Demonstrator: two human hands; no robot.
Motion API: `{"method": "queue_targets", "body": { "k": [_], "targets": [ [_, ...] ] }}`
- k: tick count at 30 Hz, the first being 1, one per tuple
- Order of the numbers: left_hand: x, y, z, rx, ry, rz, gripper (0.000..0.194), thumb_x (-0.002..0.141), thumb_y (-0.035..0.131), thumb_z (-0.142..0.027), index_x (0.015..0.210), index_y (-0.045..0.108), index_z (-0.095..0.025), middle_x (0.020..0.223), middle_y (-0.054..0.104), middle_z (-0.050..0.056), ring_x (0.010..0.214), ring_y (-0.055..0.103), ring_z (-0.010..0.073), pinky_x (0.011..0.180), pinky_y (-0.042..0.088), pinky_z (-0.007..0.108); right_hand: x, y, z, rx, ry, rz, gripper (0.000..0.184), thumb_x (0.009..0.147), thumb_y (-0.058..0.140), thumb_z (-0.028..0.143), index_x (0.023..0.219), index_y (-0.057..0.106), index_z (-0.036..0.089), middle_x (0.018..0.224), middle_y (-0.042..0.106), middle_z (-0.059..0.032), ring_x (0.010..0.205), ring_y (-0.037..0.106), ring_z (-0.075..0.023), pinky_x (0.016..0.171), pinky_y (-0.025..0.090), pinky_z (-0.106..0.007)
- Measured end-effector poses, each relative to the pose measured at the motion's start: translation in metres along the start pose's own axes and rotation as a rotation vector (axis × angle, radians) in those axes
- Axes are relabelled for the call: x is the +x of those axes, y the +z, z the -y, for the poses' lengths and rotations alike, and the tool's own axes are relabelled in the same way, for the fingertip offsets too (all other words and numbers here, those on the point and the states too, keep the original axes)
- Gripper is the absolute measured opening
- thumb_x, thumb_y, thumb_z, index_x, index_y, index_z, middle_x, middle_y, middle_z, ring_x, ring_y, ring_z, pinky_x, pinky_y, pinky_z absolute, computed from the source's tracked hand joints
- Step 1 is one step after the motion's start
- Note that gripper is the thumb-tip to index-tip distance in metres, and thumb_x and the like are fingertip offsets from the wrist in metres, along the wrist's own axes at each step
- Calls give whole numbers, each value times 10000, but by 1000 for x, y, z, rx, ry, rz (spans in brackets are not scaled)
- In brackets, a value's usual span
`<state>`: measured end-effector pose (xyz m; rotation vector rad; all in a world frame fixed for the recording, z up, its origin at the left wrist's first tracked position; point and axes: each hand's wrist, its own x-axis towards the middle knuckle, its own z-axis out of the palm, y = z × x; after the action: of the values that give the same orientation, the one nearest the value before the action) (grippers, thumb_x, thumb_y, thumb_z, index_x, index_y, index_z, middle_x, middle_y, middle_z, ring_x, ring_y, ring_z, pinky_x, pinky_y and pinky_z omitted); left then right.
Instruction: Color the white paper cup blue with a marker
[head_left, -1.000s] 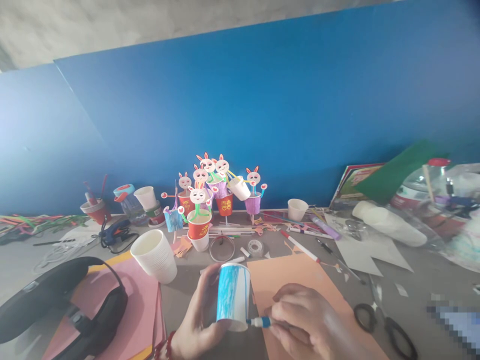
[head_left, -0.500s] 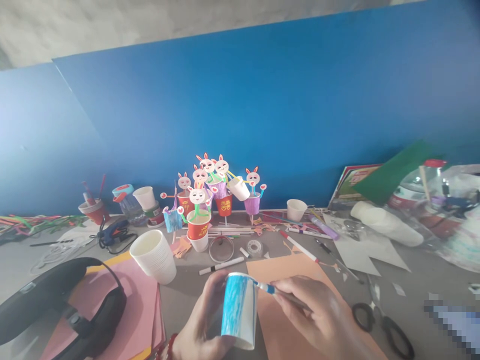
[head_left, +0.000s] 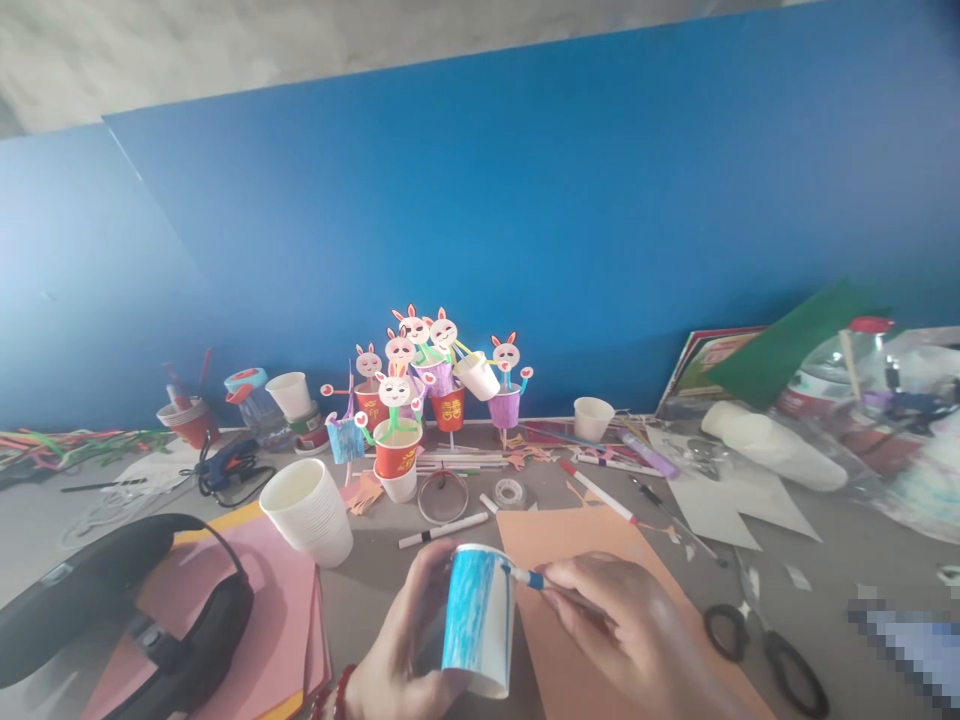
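My left hand [head_left: 405, 640] is wrapped round a white paper cup [head_left: 480, 620], held upright near the table's front. Its left side is coloured blue in streaks; the right part is still white, with a blue line down it. In my right hand [head_left: 622, 610] is a blue marker [head_left: 532, 578], pinched between thumb and fingers, its tip against the cup's upper right side. An orange paper sheet [head_left: 592, 560] lies under the right hand. Just beyond the cup is a capped white marker [head_left: 442, 530].
A stack of white paper cups [head_left: 307, 515] stands on the left, near pink paper [head_left: 277, 620] and a black headset-like object [head_left: 127, 620]. Rabbit-faced cup figures [head_left: 397, 400] stand at the back. Black-handled scissors [head_left: 761, 640] lie at right. A tape roll [head_left: 510, 493] sits mid-table.
The marker tip has shifted slightly left and down on the cup, with my right hand following. My left hand and the cup stay almost where they were.
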<state>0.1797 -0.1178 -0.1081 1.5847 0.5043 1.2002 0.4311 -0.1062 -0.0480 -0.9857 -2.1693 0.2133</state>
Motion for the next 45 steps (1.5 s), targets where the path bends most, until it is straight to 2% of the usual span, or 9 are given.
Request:
{"method": "queue_targets", "body": {
  "k": [4, 11, 18, 20, 23, 26, 31, 36, 45],
  "targets": [
    [2, 1, -2, -15, -3, -9, 676, 882, 665, -482, 1474, 353, -386, 1421, 504, 106, 1307, 498, 334, 1074, 402, 451, -1, 1, 0, 21, -48, 29, 236, 983, 450, 194, 808, 607, 214, 556, 574, 31, 485, 527, -123, 491, 386, -221],
    [2, 0, -1, -35, -15, -68, 674, 860, 686, -500, 1456, 397, -373, 1411, 513, 104, 1297, 497, 334, 1069, 396, 449, -1, -2, 4, 99, -93, 106, 216, 907, 454, 133, 789, 616, 210, 592, 590, 7, 544, 521, -136, 517, 375, -229],
    [3, -1, -6, -19, -48, -102, 679, 841, 694, -538, 1443, 416, -394, 1418, 501, 86, 1305, 475, 336, 1069, 385, 445, -3, -3, 12, 237, -209, 243, 256, 961, 477, 230, 794, 671, 239, 548, 572, 28, 500, 474, -121, 558, 403, -234],
    [3, -1, -7, -31, -46, -86, 671, 848, 690, -528, 1446, 410, -405, 1425, 496, 83, 1308, 474, 337, 1072, 384, 452, -6, -1, 9, 257, -181, 205, 275, 979, 471, 292, 827, 693, 238, 523, 558, 33, 465, 456, -116, 515, 390, -227],
    [2, -1, -5, -62, -42, -49, 674, 858, 679, -517, 1457, 384, -423, 1444, 480, 83, 1331, 459, 350, 1085, 369, 481, -7, -1, 2, 244, -20, 59, 283, 997, 457, 309, 864, 693, 226, 551, 598, 16, 473, 509, -120, 476, 400, -207],
    [0, -1, -2, -59, -50, -31, 696, 854, 676, -531, 1465, 362, -421, 1443, 467, 95, 1324, 464, 360, 1082, 368, 500, -4, -1, -2, 228, 101, 16, 278, 1010, 448, 317, 887, 675, 213, 599, 642, -1, 500, 564, -126, 463, 429, -189],
    [-1, -1, -2, -38, -72, -10, 730, 838, 676, -565, 1467, 347, -396, 1441, 447, 119, 1330, 453, 385, 1082, 360, 519, -1, 1, 0, 196, 98, 24, 298, 1021, 435, 335, 863, 658, 216, 623, 672, -7, 520, 608, -129, 477, 463, -176],
    [1, 1, -4, -27, -33, -23, 718, 839, 675, -560, 1461, 370, -370, 1403, 478, 123, 1281, 499, 373, 1058, 389, 508, 1, 3, 4, 161, 120, 26, 348, 1033, 424, 339, 777, 626, 219, 581, 636, 12, 490, 578, -116, 449, 426, -171],
    [1, 2, -3, -66, -9, -42, 702, 852, 681, -520, 1467, 387, -354, 1422, 501, 138, 1300, 502, 383, 1057, 400, 507, -1, 3, 4, 155, 83, 63, 312, 1030, 413, 304, 796, 602, 221, 599, 636, 9, 497, 551, -117, 470, 404, -191]
  ]
}}
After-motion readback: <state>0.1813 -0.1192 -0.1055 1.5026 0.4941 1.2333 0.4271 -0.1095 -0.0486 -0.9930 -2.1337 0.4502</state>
